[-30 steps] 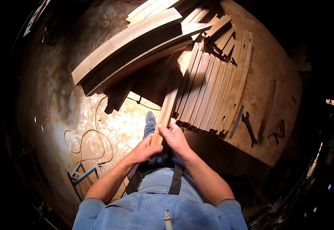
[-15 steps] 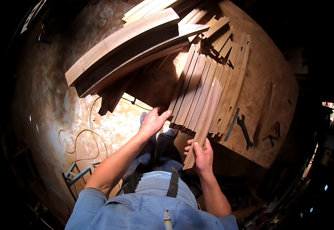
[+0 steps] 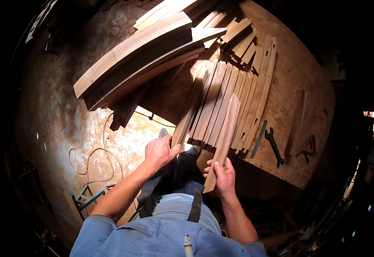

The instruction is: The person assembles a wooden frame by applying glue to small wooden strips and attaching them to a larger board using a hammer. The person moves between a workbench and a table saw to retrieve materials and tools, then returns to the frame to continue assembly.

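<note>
Two bare hands worked at the near edge of a wooden workbench (image 3: 307, 85), seen from above the person's head. The right hand (image 3: 224, 176) was closed around the lower end of a narrow wooden slat (image 3: 223, 139), fingers wrapped over its edge, holding it tilted so that its far end rested on a row of similar slats (image 3: 225, 100) lying side by side on the bench. The left hand (image 3: 159, 152) gripped the near end of another slat (image 3: 191, 107) at the left side of that row, thumb on top and fingers curled beneath. Both forearms rose from the bottom of the view, above a blue shirt (image 3: 161, 233) crossed by dark straps. Just right of the row lay a dark open-ended wrench (image 3: 274, 146) and a thin flat metal strip (image 3: 258, 139), near each other but apart. Beyond the slats, toward the far side of the bench, a loose heap of shorter wood pieces (image 3: 238, 36) was spread. To the left, several long curved planks (image 3: 139, 60) were stacked at an angle, overhanging the bench. Below them the floor (image 3: 67, 115) was pale and blotchy, with a thin cable (image 3: 94, 160) looping across it and a small blue metal frame (image 3: 86, 199) near the person's left arm.
</note>
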A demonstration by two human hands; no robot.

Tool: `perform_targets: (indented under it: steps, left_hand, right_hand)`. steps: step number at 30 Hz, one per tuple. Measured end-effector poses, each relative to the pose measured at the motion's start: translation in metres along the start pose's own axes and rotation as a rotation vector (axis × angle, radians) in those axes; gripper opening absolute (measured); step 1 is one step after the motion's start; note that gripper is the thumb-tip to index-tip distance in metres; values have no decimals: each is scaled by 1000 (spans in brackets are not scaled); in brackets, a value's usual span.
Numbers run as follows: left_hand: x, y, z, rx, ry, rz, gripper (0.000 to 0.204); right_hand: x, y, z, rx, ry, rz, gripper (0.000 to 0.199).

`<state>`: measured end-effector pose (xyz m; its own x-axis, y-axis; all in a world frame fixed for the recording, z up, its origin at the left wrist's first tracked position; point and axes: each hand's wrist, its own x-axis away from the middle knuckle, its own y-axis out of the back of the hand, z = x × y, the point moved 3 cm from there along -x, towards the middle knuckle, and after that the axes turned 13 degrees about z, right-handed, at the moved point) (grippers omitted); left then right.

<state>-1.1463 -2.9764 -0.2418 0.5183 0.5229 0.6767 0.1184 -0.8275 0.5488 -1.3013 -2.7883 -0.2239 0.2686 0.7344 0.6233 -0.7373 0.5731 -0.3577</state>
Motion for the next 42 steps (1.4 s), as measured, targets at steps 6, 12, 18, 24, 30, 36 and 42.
perform_targets:
  steps: [6,12,18,24,30,36,42]
  left_hand:
    - [14,-17,14,164,-12,-130,51]
    - [8,-15,21,475,-195,128,49]
    - [55,-21,35,1352,-241,522,36]
    - [123,-52,51,1610,-273,461,44]
    - [210,-89,86,1862,-308,319,54]
    - [255,-102,139,1698,-93,179,47]
    - [224,-89,160,1345,-69,81,45]
  right_hand:
    - [-3,-1,4,33,-16,11,25]
    - [-7,-17,6,-32,-25,65,23]
    - [-22,-57,-3,-298,39,188,24]
    - [-19,-97,-16,-386,-86,339,23]
    - [9,-134,-52,-393,-409,584,26]
    - [22,-168,-77,-187,-525,638,29]
    - [20,-148,-80,-46,-318,476,23]
